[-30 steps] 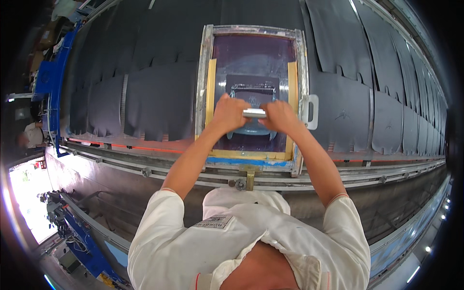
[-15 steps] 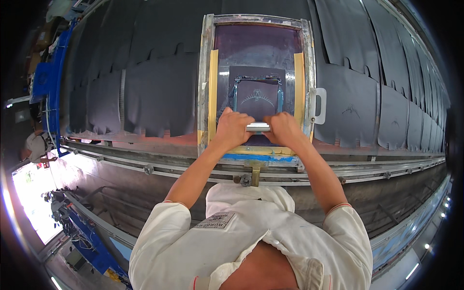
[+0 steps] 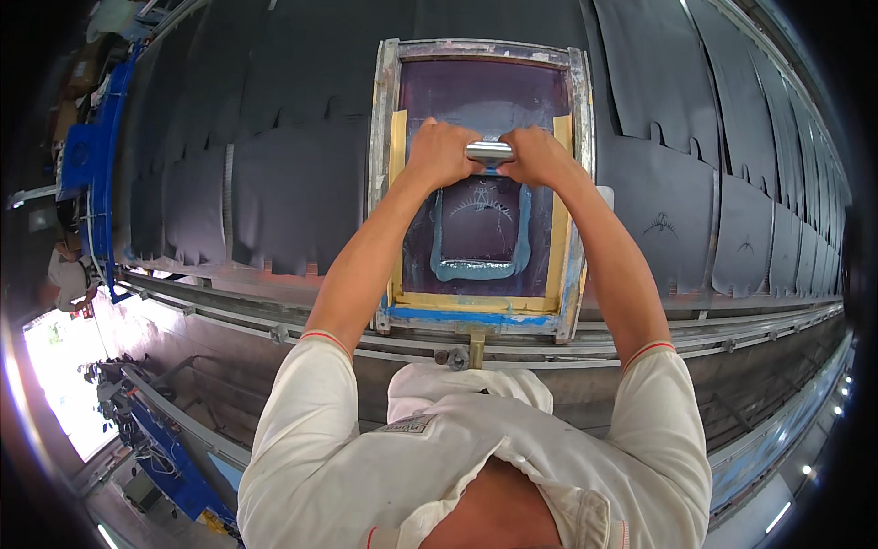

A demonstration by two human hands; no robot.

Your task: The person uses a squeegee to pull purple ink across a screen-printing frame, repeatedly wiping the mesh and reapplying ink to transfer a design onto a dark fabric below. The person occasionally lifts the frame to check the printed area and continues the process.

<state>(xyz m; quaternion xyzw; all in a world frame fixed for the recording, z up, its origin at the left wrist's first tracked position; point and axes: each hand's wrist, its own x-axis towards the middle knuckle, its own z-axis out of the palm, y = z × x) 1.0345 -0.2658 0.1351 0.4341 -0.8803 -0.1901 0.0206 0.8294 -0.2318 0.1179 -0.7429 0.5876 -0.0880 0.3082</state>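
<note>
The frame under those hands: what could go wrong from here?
The left hand and right hand share one bar; uneven pressure might tilt it. Wet-looking blue paint lies near the yellow tape inside the frame and could smear onto that tape.

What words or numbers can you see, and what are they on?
White shirt: a patch with dark printed lettering; I won't copy it out.
Framed screen: a spiky arched pattern, with no words I can make out.
Dark sheet to its right: a small dark mark, more picture than writing.
</note>
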